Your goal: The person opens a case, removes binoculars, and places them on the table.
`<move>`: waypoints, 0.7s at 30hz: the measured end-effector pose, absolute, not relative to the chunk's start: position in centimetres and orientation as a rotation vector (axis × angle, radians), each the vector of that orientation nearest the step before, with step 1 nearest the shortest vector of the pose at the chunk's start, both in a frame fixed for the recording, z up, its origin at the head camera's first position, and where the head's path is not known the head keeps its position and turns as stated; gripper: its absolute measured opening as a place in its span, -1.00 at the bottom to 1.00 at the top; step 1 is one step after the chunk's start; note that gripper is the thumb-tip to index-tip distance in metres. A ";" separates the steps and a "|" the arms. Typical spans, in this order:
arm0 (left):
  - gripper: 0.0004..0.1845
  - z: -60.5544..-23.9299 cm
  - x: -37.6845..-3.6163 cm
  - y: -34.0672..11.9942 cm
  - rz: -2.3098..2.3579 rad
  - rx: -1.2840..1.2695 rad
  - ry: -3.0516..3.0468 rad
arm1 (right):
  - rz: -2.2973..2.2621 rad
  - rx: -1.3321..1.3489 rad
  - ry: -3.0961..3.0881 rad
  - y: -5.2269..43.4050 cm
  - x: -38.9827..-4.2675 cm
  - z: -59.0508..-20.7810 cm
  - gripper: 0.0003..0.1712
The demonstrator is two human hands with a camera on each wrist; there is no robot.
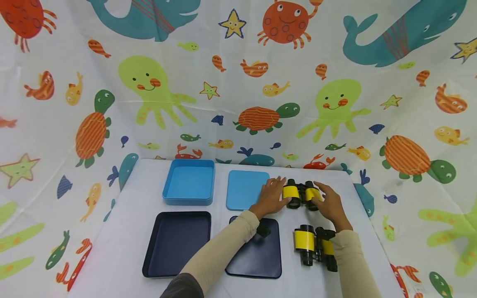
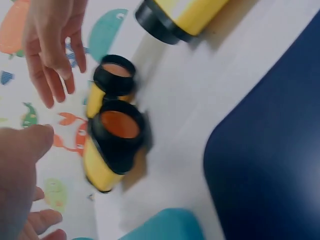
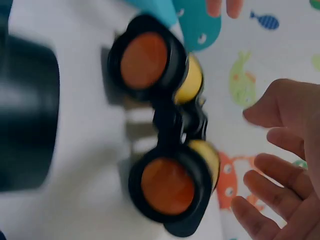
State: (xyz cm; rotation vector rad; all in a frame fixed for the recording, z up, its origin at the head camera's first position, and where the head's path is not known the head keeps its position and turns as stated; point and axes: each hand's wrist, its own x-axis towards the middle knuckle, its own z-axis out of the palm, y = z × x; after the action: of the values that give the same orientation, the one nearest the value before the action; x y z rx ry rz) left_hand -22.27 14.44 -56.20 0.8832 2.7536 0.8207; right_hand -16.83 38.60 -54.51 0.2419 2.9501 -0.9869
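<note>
A yellow and black pair of binoculars (image 1: 292, 192) stands at the back right of the white table, between my two hands. My left hand (image 1: 271, 196) is at its left side and my right hand (image 1: 331, 203) at its right. Both wrist views show gaps between the hands and the binoculars (image 3: 167, 117), with fingers spread and relaxed. Orange-tinted lenses face the wrist cameras. Nearer the front lies a second yellow and black pair of binoculars (image 1: 304, 240), partly covered by my right sleeve.
At the back left sits a light blue box (image 1: 189, 203), beside a flat light blue panel (image 1: 246, 188). In front are a navy tray (image 1: 177, 275) and a flat navy panel (image 1: 261, 256), which my left forearm crosses. A sea-animal curtain (image 1: 223, 145) hangs behind the table.
</note>
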 end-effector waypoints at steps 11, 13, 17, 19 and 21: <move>-0.06 -54.1 -20.8 9.7 0.835 0.842 2.825 | -1.001 -0.010 3.077 33.7 -15.4 -52.8 -0.01; -0.04 -54.0 -20.5 8.9 0.791 0.825 2.864 | -0.997 -0.039 3.088 32.7 -15.1 -52.5 0.05; -0.03 -53.8 -19.9 7.6 0.687 0.827 2.928 | -0.937 -0.063 3.116 30.7 -14.6 -51.8 0.09; -0.04 -53.6 -19.5 7.0 0.618 0.841 2.957 | -0.891 -0.084 3.143 29.7 -14.5 -51.3 0.09; -0.05 -53.3 -19.1 6.5 0.559 0.847 2.979 | -0.843 -0.100 3.163 28.8 -14.4 -50.9 0.08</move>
State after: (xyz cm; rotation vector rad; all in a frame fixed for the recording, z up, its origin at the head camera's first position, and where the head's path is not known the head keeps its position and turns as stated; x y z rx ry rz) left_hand -19.12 6.51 -53.32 0.8473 2.9789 0.5589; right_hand -14.35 28.80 -50.91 -0.1003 3.1631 -0.8434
